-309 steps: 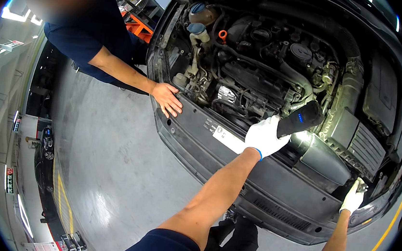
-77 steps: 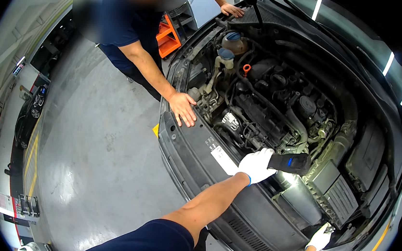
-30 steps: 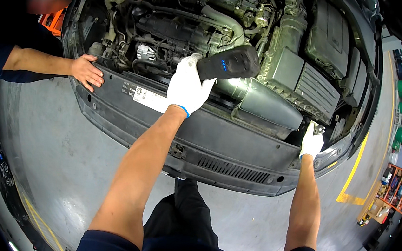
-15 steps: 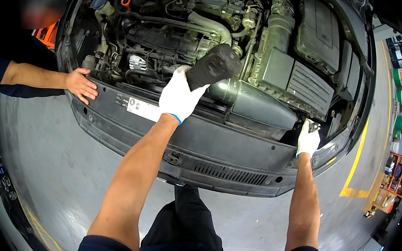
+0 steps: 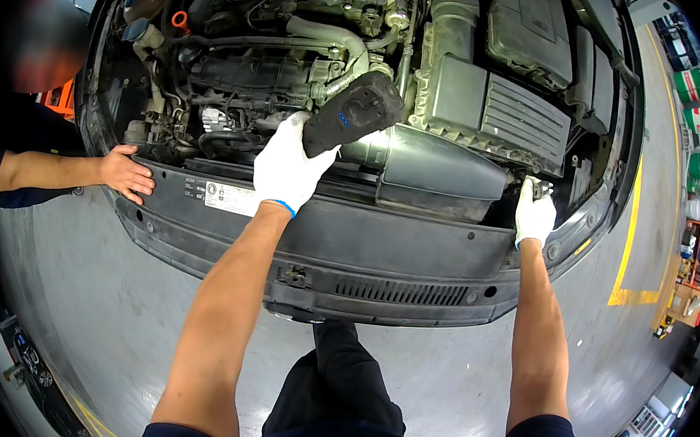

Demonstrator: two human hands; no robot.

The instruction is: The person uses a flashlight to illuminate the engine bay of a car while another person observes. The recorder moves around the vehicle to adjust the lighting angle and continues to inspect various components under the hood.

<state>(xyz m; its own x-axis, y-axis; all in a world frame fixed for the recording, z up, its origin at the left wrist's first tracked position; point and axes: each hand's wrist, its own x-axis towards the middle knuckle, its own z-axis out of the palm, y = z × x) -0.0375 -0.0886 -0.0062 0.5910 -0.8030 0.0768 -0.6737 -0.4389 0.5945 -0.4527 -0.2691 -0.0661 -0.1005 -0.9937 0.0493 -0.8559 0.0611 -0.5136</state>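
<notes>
Left hand (image 5: 288, 166), white-gloved, grips a black handheld device (image 5: 353, 113) over the engine bay (image 5: 299, 45); right hand (image 5: 534, 215) closes on a small metal part (image 5: 541, 186) by the front panel (image 5: 382, 230). Co-worker's bare hand (image 5: 127, 173) rests on the panel; grey floor (image 5: 96, 312), yellow line (image 5: 630, 237).

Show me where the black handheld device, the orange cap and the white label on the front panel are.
black handheld device (image 5: 353, 113), head view, middle of its body.
orange cap (image 5: 181, 23), head view, its ring.
white label (image 5: 231, 199), head view, its centre.
</notes>
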